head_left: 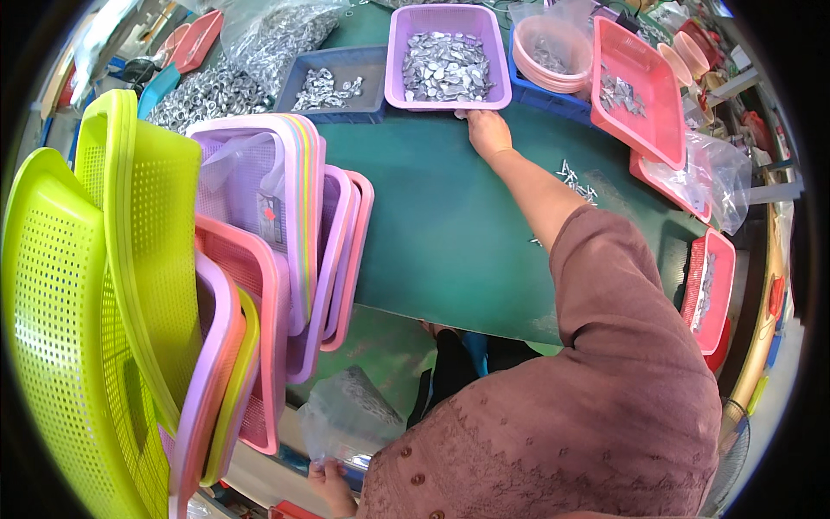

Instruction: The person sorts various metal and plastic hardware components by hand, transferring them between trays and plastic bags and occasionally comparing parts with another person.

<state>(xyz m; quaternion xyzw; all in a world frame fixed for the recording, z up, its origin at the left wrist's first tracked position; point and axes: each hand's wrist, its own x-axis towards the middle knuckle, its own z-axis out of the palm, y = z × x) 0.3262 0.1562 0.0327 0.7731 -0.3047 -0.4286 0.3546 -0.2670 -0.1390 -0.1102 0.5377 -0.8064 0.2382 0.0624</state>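
Observation:
My right arm stretches far across the green table (pixel 450 225). My right hand (pixel 489 133) is closed at the near rim of a purple plastic basket (pixel 395 69), its fingertips partly hidden against the edge. Inside the basket lies a heap of small flat silvery metal pieces (pixel 445 65). Low at my left side, below the table's front edge, my left hand (pixel 332 487) pinches a clear plastic bag (pixel 333 413). The bag hangs slack, and greyish contents that I cannot make out show at its upper part.
Stacked lime-green baskets (pixel 60 259) and purple and pink baskets (pixel 298 199) crowd the left. A blue-grey tray (pixel 372 65) with metal parts stands beside the purple basket. Pink trays (pixel 640 112) and round pink tubs (pixel 545 56) stand at right. Loose metal pins (pixel 577 183) lie near my forearm.

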